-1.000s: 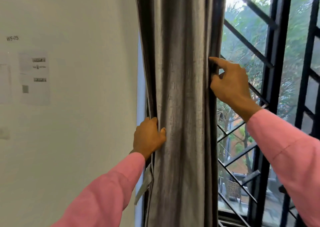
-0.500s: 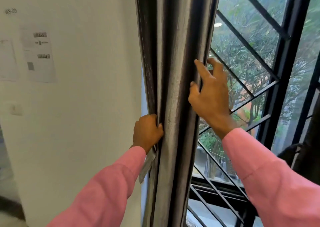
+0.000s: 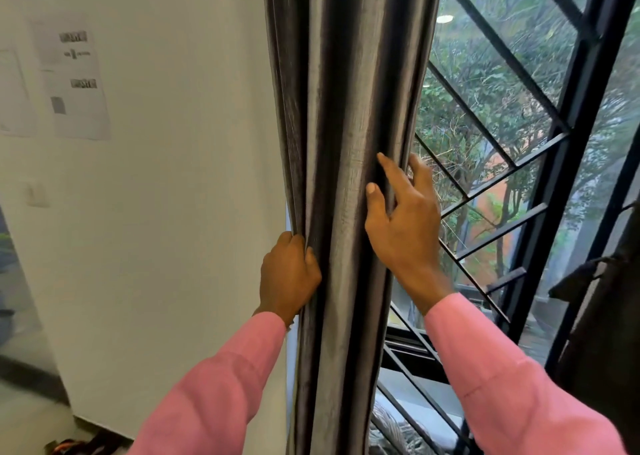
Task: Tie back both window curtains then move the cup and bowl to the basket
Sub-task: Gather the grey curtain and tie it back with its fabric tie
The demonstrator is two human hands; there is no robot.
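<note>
Item, grey curtain (image 3: 346, 108): I see it gathered into a narrow bundle of folds, long axis vertical, hanging between the white wall (image 3: 180, 212) and the black window grille (image 3: 519, 163). Left hand (image 3: 289, 274): fingers curled round the bundle's left edge, gripping it. Right hand (image 3: 403, 226): spread wide and nearly straight, thumb and forefinger flat on the front folds, other fingers past the right edge. Pink sleeves (image 3: 502, 385) on both arms. Paper notices (image 3: 74, 80) on the wall, well left of the curtain.
</note>
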